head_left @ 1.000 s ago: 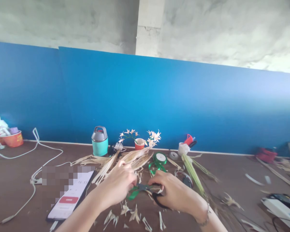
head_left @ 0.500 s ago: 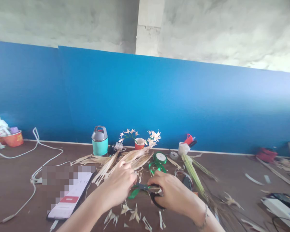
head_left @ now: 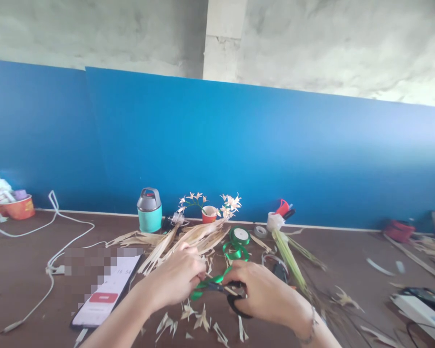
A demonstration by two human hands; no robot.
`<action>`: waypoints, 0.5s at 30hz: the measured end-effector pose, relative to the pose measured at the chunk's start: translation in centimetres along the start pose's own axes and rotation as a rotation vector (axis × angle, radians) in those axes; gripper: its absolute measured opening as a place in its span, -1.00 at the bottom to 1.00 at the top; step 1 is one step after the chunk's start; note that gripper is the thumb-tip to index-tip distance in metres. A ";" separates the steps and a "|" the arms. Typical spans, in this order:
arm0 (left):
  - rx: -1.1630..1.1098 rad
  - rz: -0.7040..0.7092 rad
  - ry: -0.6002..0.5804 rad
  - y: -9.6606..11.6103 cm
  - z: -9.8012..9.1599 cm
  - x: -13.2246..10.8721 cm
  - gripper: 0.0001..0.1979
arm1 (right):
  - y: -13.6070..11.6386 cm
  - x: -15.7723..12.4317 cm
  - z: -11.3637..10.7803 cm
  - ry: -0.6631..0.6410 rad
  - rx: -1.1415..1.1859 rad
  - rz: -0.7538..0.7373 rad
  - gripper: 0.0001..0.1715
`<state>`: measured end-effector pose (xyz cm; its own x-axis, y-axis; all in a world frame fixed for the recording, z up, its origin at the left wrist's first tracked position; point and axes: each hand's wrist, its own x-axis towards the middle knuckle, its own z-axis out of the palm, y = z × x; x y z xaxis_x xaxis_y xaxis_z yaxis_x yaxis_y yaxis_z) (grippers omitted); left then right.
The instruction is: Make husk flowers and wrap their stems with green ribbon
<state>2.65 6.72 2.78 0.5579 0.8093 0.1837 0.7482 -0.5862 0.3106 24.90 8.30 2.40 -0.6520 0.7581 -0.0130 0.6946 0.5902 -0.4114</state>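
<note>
Black-handled scissors (head_left: 235, 304) are in my right hand (head_left: 266, 295), whose fingers curl round the handles, with the blades pointing left. Green ribbon (head_left: 217, 279) stretches between my two hands, next to the blades. My left hand (head_left: 179, 278) is closed, its fingertips pinching the ribbon's left end. A thin pale stick shows by the scissors at my right fingers. Behind my hands stands the green ribbon spool (head_left: 240, 236), its loose ribbon trailing toward my right hand. Dry husks (head_left: 199, 238) lie behind my left hand, and cut husk flowers (head_left: 202, 320) lie in front.
A phone (head_left: 107, 292) lies left, near white cables (head_left: 74, 237). At the back stand a teal flask (head_left: 150, 215), a red cup (head_left: 209, 215) with husk flowers, grey tape (head_left: 260, 232) and a pen holder (head_left: 275, 221). Green stalks (head_left: 290, 263) lie right of my right hand.
The scissors have shifted slightly and their blades now point a little differently. More green ribbon shows stretched between my hands. My left hand has barely moved.
</note>
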 end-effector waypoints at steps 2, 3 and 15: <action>-0.003 -0.036 -0.009 0.1 -0.4 0.0 -0.74 | 0.1 0.0 -0.1 -0.004 0.015 0.017 -0.64; -0.027 -0.067 -0.001 0.1 -0.6 0.0 -0.75 | 0.2 0.0 -0.2 -0.003 0.021 0.029 -0.65; -0.721 -0.687 0.207 -3.3 0.5 0.9 -0.79 | 3.1 -1.1 -0.8 -0.059 0.953 0.200 -0.59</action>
<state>0.87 9.31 1.41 -0.0349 0.9933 -0.1097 0.4507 0.1137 0.8854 27.99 9.47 1.87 -0.5809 0.7895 -0.1981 0.2741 -0.0394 -0.9609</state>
